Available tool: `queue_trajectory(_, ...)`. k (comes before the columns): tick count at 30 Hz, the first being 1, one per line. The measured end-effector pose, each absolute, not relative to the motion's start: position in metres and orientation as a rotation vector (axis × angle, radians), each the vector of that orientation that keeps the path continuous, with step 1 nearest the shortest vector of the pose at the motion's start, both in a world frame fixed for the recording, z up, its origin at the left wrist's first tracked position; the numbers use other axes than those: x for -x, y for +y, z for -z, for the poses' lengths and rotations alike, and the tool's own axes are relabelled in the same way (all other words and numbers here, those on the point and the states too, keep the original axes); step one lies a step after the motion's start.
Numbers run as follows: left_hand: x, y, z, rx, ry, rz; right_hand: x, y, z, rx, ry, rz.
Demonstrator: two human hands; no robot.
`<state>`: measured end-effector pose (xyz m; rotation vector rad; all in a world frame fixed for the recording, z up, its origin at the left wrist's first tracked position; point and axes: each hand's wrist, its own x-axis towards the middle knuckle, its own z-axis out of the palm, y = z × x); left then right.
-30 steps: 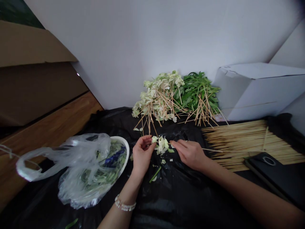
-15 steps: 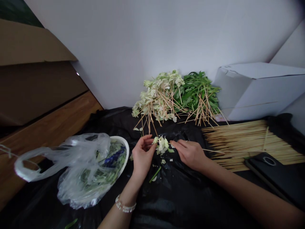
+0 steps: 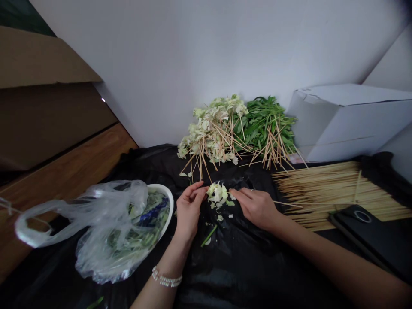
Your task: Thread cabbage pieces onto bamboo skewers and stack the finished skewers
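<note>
My right hand is closed around a thin bamboo skewer, whose bare end sticks out behind the wrist. Torn pale-green cabbage leaves are bunched on the skewer's front end, between my two hands. At the left edge of this bunch, my left hand has thumb and fingers pinched together on the leaf; the exact contact is partly hidden. Below lie small leaf scraps and a green stem piece on the black plastic sheet.
Skewered cabbage and skewered leafy greens are heaped by the wall. Loose skewers and a black phone lie right, before a white box. Left are a plastic bag over a white bowl and a cardboard box.
My left hand has shifted slightly left, its thumb drawing back from the front of the cabbage, so more of the bunch shows. My right hand stays nearly still on the skewer.
</note>
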<state>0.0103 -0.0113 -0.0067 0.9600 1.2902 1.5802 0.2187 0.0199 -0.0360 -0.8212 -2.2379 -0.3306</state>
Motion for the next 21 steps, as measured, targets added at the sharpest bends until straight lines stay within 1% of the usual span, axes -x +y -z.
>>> queue_trajectory(3, -0.0073, -0.0083, 0.0078, -0.750, 1.165, -1.544, -0.2185, 0.0196, 0.0365, 0.805, -2.247, 0.336)
queue_trajectory(6, -0.0064, -0.0061, 0.0085, -0.662, 1.089, -1.520, -0.2189, 0.0200, 0.0371, 0.799, -2.243, 0.340)
queue_trajectory(21, -0.0034, -0.0071, 0.0055, -0.733, 1.131, -1.412, -0.2205, 0.0189, 0.0329, 0.731, -2.279, 0.378)
